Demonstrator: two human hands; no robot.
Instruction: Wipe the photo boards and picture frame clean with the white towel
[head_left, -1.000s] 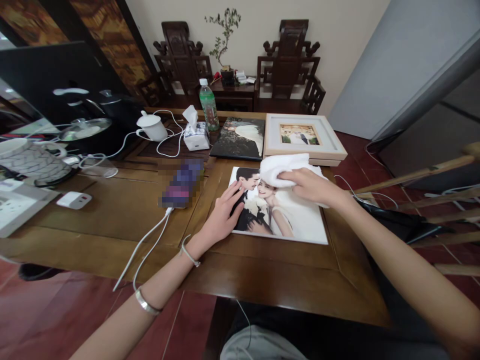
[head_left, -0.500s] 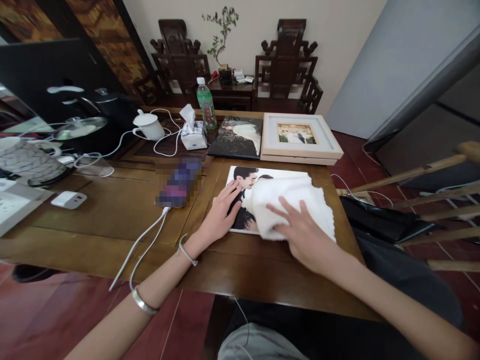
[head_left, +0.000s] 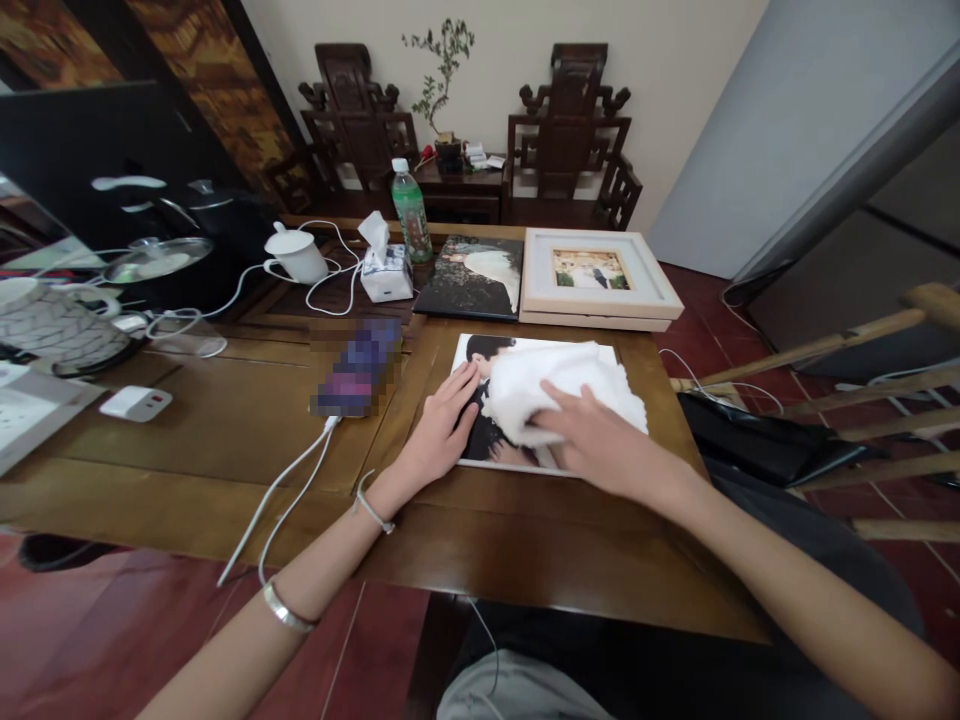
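A photo panel [head_left: 499, 452] showing people in a picture lies flat on the wooden table. My left hand [head_left: 442, 415] rests with outstretched fingers on the panel's left edge, and no object is in it. Over much of the picture is a bunched white cloth [head_left: 592, 375], hiding its middle and right side. My right hand [head_left: 600, 440] presses on this cloth from the near side, its fingers bent into the folds.
Behind the panel lie a dark photo panel [head_left: 469, 285] and a pale framed picture [head_left: 652, 290]. Further left are a green-labelled bottle [head_left: 411, 215], a tissue box [head_left: 386, 280], a lidded white cup [head_left: 296, 255], a phone [head_left: 356, 370] on a cable and a white charger [head_left: 135, 402].
My right hand and the white cloth have shifted left and slightly away from me, uncovering the panel's lower edge. The right fingers have bent more. My left hand stays in place.
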